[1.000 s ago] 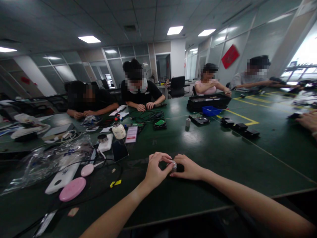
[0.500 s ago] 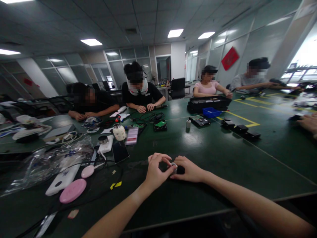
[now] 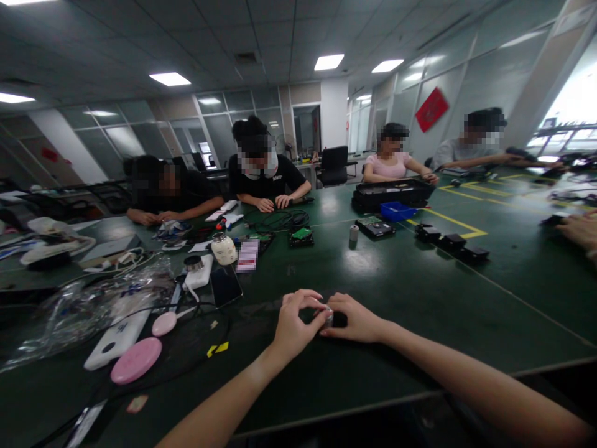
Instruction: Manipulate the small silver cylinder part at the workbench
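Observation:
Both of my hands meet on the dark green table (image 3: 396,292) just in front of me. My left hand (image 3: 293,323) is curled, its thumb and fingers pinched on a small silvery round part (image 3: 328,316). My right hand (image 3: 357,318) is closed over a small black object (image 3: 339,319) that the silvery part sits against. Most of that object is hidden under the fingers.
To my left lie a pink round disc (image 3: 136,359), a white device (image 3: 116,336), black cables, a phone (image 3: 225,284) and clear plastic bags (image 3: 93,298). Further off are a white jar (image 3: 224,247), circuit boards, a black tray (image 3: 392,191) and small black boxes (image 3: 451,241). Several people sit opposite; another person's hand (image 3: 581,231) shows at right.
My hands have stayed in place; the left fingers have shifted slightly around the silvery part. The view has tilted a little.

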Demonstrator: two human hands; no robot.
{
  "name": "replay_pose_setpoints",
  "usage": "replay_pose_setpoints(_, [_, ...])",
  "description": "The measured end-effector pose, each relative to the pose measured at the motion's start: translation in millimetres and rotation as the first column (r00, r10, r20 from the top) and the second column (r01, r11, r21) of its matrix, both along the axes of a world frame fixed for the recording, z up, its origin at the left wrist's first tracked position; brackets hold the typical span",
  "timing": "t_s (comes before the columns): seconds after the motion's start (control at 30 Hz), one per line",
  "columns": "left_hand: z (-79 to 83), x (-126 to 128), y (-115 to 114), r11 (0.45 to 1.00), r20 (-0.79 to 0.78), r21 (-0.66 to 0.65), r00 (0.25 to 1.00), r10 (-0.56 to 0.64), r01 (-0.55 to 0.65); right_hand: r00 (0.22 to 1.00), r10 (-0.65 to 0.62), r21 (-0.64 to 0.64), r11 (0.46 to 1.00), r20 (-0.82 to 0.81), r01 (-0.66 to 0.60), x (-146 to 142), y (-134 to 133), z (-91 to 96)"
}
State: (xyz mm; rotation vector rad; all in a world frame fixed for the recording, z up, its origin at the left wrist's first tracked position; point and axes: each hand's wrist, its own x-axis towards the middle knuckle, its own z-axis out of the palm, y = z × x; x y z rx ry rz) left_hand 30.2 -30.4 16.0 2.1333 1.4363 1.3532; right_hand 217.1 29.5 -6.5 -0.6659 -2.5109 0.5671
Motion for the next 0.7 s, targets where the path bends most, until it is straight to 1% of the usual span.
replay_pose_setpoints(0.13, [-1.7,0.9,-0.8,0.996,-0.003,-0.016,0.996,-0.091,0.091,1.0,-0.011,-0.013,1.0,0.001,0.011,0.3,-0.1,-1.3])
replay_pose_setpoints(0.2, [-1.9,1.7,-1.1,0.993,-0.007,-0.042,0.994,-0.112,0.111,1.0,-0.021,-0.021,1.0,-0.001,0.021,0.4,-0.4,-1.1])
replay_pose_setpoints(0.27, [-1.7,1.9,-0.6,0.993,-0.008,-0.056,0.995,-0.101,0.1,1.0,-0.014,-0.027,1.0,-0.009,0.013,0.4,-0.8,0.0])
replay_pose_setpoints(0.37, [-1.1,0.0,1.6,0.999,0.003,-0.022,1.0,-0.025,0.025,1.0,0.015,-0.026,1.0,-0.003,-0.015,0.1,-1.2,2.1])
replay_pose_setpoints(0.47, [-1.1,-2.5,3.6,0.999,0.006,0.007,0.999,0.033,-0.033,1.0,-0.002,-0.022,1.0,0.017,0.002,0.0,-1.2,2.8])
replay_pose_setpoints(0.63, [-1.9,0.4,1.4,1.0,-0.017,-0.002,1.0,-0.002,0.002,1.0,-0.001,-0.008,1.0,0.005,0.001,0.0,-0.6,1.4])
replay_pose_setpoints(0.7, [-1.5,2.6,-0.3,1.0,-0.031,0.004,0.999,0.016,-0.016,1.0,0.008,-0.005,1.0,0.002,-0.008,-0.1,-0.4,1.3])
